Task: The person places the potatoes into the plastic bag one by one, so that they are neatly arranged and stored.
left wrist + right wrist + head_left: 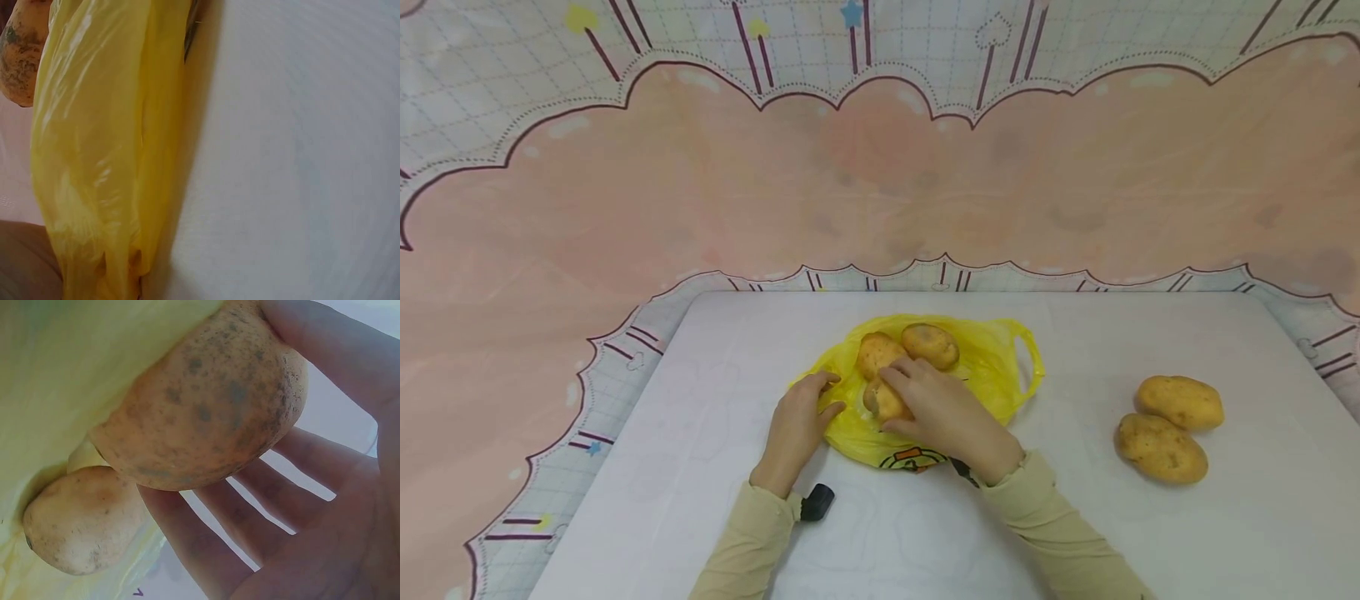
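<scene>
Showing only in part, the left sleeve (737,550) is cut off by the head view's bottom edge; a black device (817,503) sits at its cuff. The left hand (795,429) touches the left edge of the yellow plastic bag (853,444), thumb and index finger apart; the other fingers are concealed, and whether it pinches the film cannot be told. The left wrist view does not settle this: a brown shape at lower left is cropped past identification.

Within the bag's outline are three potatoes; whether they lie inside or on top of it is unclear. The rear-left potato (878,354) is partly covered by fingers. The front potato (887,402) is gripped between the right hand's (942,410) thumb and fingers, as the right wrist view confirms. The rear-right potato (931,346) is almost fully visible. A printed figure (912,458) on the bag is legible only in part.

The right sleeve (1067,521) is likewise cropped. Farther right, two loose potatoes (1163,450) lie touching on the white table (1247,533).
</scene>
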`<action>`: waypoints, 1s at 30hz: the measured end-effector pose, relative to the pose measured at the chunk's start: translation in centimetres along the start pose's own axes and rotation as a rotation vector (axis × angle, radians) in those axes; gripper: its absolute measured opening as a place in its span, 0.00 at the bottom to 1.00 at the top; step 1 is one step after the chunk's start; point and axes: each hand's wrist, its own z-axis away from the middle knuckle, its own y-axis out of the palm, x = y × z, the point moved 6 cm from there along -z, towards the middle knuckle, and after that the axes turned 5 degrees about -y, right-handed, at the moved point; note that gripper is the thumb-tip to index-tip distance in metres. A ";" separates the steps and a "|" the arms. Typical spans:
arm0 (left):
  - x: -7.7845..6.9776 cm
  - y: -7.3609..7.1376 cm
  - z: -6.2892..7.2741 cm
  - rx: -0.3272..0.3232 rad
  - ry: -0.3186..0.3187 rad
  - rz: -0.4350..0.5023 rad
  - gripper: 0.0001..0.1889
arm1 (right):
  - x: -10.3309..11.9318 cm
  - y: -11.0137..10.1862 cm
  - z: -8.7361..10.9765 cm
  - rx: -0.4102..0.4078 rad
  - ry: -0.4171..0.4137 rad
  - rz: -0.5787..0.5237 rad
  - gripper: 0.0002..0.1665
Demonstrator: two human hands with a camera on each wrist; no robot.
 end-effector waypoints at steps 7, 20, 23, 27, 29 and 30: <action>0.0 0.0 0.0 -0.004 0.001 -0.007 0.19 | 0.4 0.7 -0.2 0.010 -0.023 0.022 0.36; 0.0 0.1 0.0 -0.002 -0.001 -0.019 0.20 | 0.6 1.9 -0.3 0.055 -0.010 0.027 0.36; 0.0 0.1 0.0 -0.006 0.005 -0.018 0.20 | 0.5 2.2 -0.4 0.070 -0.008 0.037 0.36; 0.0 0.1 0.0 -0.008 0.011 -0.018 0.20 | 0.5 2.6 -0.4 0.072 -0.013 0.047 0.36; 0.0 0.1 0.0 -0.007 0.011 -0.018 0.19 | 0.5 2.8 -0.4 0.069 -0.017 0.050 0.36; 0.1 0.1 0.1 -0.007 0.011 -0.019 0.19 | 0.5 2.8 -0.4 0.066 -0.017 0.050 0.36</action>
